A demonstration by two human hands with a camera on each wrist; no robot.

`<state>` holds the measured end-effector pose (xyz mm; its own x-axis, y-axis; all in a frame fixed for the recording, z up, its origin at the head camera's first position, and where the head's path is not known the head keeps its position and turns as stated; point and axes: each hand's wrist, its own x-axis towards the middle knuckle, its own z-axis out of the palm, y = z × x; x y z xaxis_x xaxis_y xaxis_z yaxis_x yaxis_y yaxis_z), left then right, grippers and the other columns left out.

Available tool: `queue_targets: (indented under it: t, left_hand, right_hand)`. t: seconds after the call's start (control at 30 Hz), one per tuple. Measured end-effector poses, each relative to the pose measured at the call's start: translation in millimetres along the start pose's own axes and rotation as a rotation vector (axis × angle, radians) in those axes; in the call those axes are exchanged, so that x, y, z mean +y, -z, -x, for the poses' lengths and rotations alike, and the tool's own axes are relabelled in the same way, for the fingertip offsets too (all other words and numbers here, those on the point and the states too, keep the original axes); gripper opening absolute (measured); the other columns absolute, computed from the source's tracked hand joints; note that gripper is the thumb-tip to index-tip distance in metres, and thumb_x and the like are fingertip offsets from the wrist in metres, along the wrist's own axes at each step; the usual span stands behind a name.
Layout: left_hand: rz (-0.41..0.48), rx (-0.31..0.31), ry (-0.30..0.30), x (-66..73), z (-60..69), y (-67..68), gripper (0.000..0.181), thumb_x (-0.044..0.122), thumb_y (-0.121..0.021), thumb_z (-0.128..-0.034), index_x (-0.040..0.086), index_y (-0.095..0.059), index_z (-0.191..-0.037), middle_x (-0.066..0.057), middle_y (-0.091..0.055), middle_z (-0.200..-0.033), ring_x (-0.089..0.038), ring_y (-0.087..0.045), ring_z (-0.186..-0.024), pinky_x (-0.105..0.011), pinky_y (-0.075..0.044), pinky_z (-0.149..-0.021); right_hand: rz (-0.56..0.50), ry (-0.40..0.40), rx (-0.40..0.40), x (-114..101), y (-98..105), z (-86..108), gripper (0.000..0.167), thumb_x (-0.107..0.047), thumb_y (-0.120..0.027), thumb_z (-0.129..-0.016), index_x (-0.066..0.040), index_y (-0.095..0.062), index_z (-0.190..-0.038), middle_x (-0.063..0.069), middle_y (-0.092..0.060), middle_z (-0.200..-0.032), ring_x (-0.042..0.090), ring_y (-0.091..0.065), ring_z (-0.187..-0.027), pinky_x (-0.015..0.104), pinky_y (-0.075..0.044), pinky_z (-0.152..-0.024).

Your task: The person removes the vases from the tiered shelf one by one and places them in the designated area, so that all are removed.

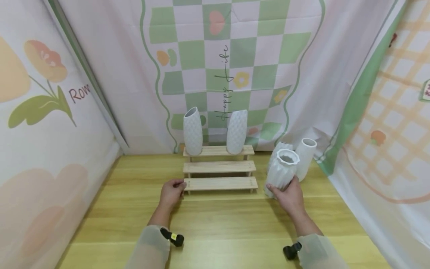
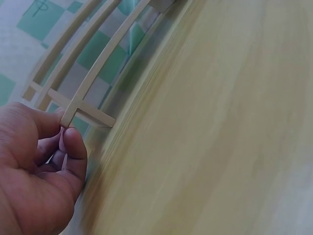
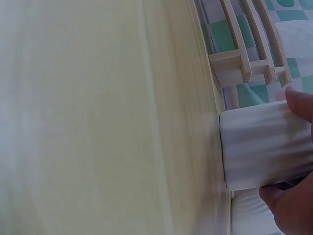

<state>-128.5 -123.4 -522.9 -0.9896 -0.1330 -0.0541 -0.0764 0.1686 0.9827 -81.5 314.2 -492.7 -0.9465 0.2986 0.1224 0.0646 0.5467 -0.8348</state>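
A three-tier wooden stand (image 1: pixel 220 183) is on the table, and my left hand (image 1: pixel 172 193) pinches the left end of its lowest step. The left wrist view shows the thumb and index finger of that hand (image 2: pixel 41 166) at the step's end. My right hand (image 1: pixel 291 196) grips a white fluted vase (image 1: pixel 280 173) with a scalloped rim, right of the stand. In the right wrist view the vase's base (image 3: pixel 264 147) is at or just above the table; I cannot tell which. Two white textured vases with slanted mouths, left (image 1: pixel 193 132) and right (image 1: pixel 237 132), stand on the top step.
Behind the held vase stand a smooth white vase (image 1: pixel 306 158) and another white vase (image 1: pixel 285 145), mostly hidden. The wood-grain table (image 1: pixel 221 228) meets a checkered cloth backdrop (image 1: pixel 242 56) at the back. Printed cloth walls rise at both sides.
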Motion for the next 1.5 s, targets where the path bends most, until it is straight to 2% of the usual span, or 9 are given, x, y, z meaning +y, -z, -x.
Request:
queue_targets:
  t: [0.3,0.43,0.6,0.8,0.87,1.0,1.1,1.3,1.5]
  left_hand:
    - [-0.019,0.005,0.003,-0.8,1.9,-0.7,0.027,0.010,-0.071,-0.0982,-0.006,-0.070,-0.120,-0.014,-0.069,-0.094,-0.017,-0.063,-0.069,-0.026,-0.055,-0.060]
    - [-0.026,-0.005,0.000,-0.6,2.9,-1.3,0.028,0.011,-0.071,-0.0983,-0.006,-0.070,-0.121,-0.015,-0.069,-0.094,-0.019,-0.064,-0.070,-0.026,-0.056,-0.060]
    - [-0.027,0.001,0.002,-0.4,2.9,-0.1,0.027,0.011,-0.071,-0.0990,-0.006,-0.070,-0.121,-0.014,-0.069,-0.095,-0.019,-0.064,-0.071,-0.026,-0.056,-0.060]
    - [-0.024,-0.002,0.003,2.0,2.5,2.2,0.028,0.011,-0.071,-0.0990,-0.007,-0.070,-0.120,-0.015,-0.069,-0.094,-0.019,-0.064,-0.071,-0.026,-0.056,-0.060]
    - [-0.026,-0.003,0.010,2.6,2.1,2.9,0.028,0.011,-0.071,-0.0989,-0.006,-0.070,-0.121,-0.014,-0.069,-0.094,-0.019,-0.064,-0.072,-0.026,-0.056,-0.060]
    - [-0.022,-0.005,0.020,2.4,1.2,3.7,0.027,0.011,-0.070,-0.0991,-0.005,-0.070,-0.121,-0.014,-0.069,-0.096,-0.019,-0.064,-0.072,-0.026,-0.056,-0.061]
    - [-0.022,-0.008,0.012,1.1,1.1,3.5,0.028,0.011,-0.070,-0.0993,-0.006,-0.069,-0.121,-0.015,-0.069,-0.096,-0.019,-0.064,-0.072,-0.026,-0.056,-0.060]
    - [-0.038,-0.009,-0.008,-1.4,1.3,2.4,0.028,0.012,-0.071,-0.0989,-0.007,-0.070,-0.120,-0.014,-0.069,-0.094,-0.019,-0.064,-0.070,-0.026,-0.055,-0.059]
    - [-0.036,-0.008,-0.004,-1.0,0.6,1.4,0.028,0.013,-0.071,-0.0986,-0.005,-0.070,-0.120,-0.013,-0.070,-0.094,-0.020,-0.064,-0.071,-0.026,-0.055,-0.060]
  right_hand:
    - [0.002,-0.006,-0.029,0,7,1.5,0.116,-0.053,-0.085,-0.082,-0.006,-0.017,-0.163,0.031,-0.040,-0.155,0.051,-0.042,-0.139,0.068,-0.037,-0.112]
    - [-0.023,0.002,-0.015,-2,10,5.9,0.115,-0.053,-0.084,-0.083,-0.006,-0.017,-0.163,0.031,-0.038,-0.157,0.052,-0.041,-0.140,0.069,-0.037,-0.111]
    - [-0.078,0.049,0.048,-9,13,7.9,0.110,-0.047,-0.085,-0.085,-0.006,-0.019,-0.163,0.027,-0.035,-0.160,0.051,-0.040,-0.141,0.067,-0.036,-0.113]
    - [-0.108,0.094,0.182,-17,16,8.9,0.095,-0.038,-0.088,-0.085,-0.005,-0.034,-0.157,0.019,-0.047,-0.149,0.038,-0.051,-0.128,0.059,-0.042,-0.111]
    - [-0.112,0.102,0.232,-20,16,10.4,0.088,-0.035,-0.088,-0.085,-0.003,-0.040,-0.151,0.017,-0.051,-0.141,0.033,-0.053,-0.122,0.054,-0.045,-0.108]
    - [-0.121,0.107,0.314,-25,15,14.8,0.075,-0.030,-0.089,-0.084,0.000,-0.049,-0.139,0.011,-0.055,-0.124,0.024,-0.055,-0.106,0.031,-0.050,-0.095]
    - [-0.153,0.117,0.342,-30,15,20.0,0.068,-0.028,-0.090,-0.084,0.000,-0.051,-0.131,0.009,-0.055,-0.116,0.024,-0.055,-0.097,0.017,-0.048,-0.082]
    - [-0.191,0.177,0.372,-38,12,31.3,0.058,-0.019,-0.090,-0.083,0.003,-0.053,-0.122,0.014,-0.056,-0.103,0.022,-0.053,-0.086,0.011,-0.046,-0.068]
    - [-0.199,0.215,0.389,-43,8,37.3,0.047,-0.016,-0.089,-0.084,0.003,-0.058,-0.114,0.013,-0.057,-0.093,0.014,-0.052,-0.077,0.009,-0.044,-0.064]
